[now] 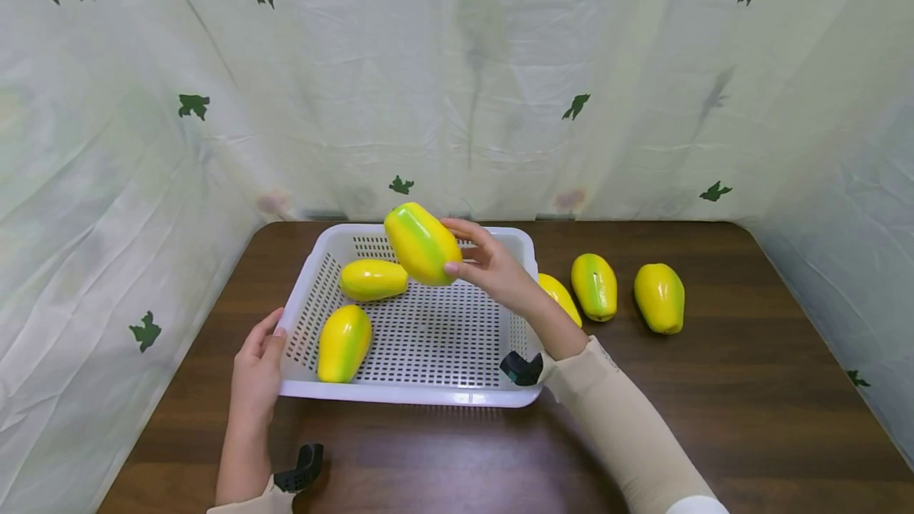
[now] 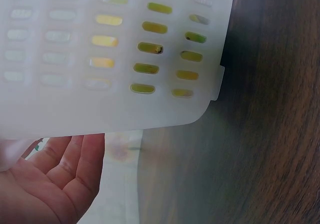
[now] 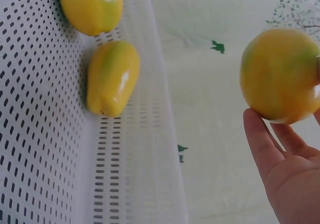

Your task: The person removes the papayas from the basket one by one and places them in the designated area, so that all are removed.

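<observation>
Head cam: the right hand [image 1: 493, 266] has its fingers curled round a yellow-green papaya [image 1: 422, 243], held above the back of the white basket [image 1: 428, 396], long axis tilted from 11 to 5 o'clock, fruit at 9 o'clock from the palm, while the left hand [image 1: 259, 363] rests with fairly straight fingers on the basket's left wall. The left wrist cam only gets the open palm [image 2: 47, 184] under the blurry basket corner [image 2: 165, 104], so I can't swear it's actually touching there. The right wrist cam shows what the others don't: the papaya [image 3: 280, 74] end-on over the fingertips [image 3: 260, 139], with two more papayas [image 3: 112, 76] lying in the basket at 9 o'clock.
</observation>
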`<state>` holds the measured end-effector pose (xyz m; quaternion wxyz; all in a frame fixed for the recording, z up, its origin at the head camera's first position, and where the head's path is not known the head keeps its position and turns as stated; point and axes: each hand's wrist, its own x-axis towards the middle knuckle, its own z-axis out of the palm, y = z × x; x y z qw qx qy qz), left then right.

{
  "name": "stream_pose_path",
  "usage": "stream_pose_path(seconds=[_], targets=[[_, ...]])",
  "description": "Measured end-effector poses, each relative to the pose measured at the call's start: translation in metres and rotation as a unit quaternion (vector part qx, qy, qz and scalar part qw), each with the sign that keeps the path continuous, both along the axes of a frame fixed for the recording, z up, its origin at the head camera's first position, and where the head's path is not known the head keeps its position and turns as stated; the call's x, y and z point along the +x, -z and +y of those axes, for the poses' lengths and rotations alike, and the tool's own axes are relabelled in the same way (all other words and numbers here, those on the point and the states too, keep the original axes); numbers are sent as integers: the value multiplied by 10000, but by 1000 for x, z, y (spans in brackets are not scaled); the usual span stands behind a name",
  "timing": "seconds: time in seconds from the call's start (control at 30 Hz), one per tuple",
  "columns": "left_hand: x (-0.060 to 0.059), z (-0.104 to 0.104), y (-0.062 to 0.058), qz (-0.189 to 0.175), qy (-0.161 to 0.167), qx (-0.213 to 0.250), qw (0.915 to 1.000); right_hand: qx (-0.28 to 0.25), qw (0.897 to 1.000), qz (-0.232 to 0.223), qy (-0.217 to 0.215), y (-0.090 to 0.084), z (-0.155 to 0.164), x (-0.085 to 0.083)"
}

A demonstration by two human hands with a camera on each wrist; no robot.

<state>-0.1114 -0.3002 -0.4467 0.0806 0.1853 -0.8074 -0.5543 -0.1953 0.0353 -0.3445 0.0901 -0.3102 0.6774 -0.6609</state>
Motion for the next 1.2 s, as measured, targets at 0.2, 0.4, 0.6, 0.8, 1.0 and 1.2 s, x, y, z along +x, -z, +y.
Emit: stream_pose_path(seconds=[0.2,0.4,0.6,0.8,1.0,1.2], targets=[[-4,-5,8,-115,-60,-37,9999,78,9994,119,310,-7,10,7],[-19,-30,50,81,-72,-201,9997,-63,9991,224,362,-7,18,12],[-12,-21,34,88,23,-103,9999,-256,9977,305,545,6,30,11],[-5,-6,11,50,-91,-40,9999,-394,9952,451,770,19,46,11],[-19,-32,52,136,-43,-145,9998,-668,9931,526,808,25,59,16],[-9,-15,23,14,-52,-51,10000,-524,9913,512,1093,32,71,28]])
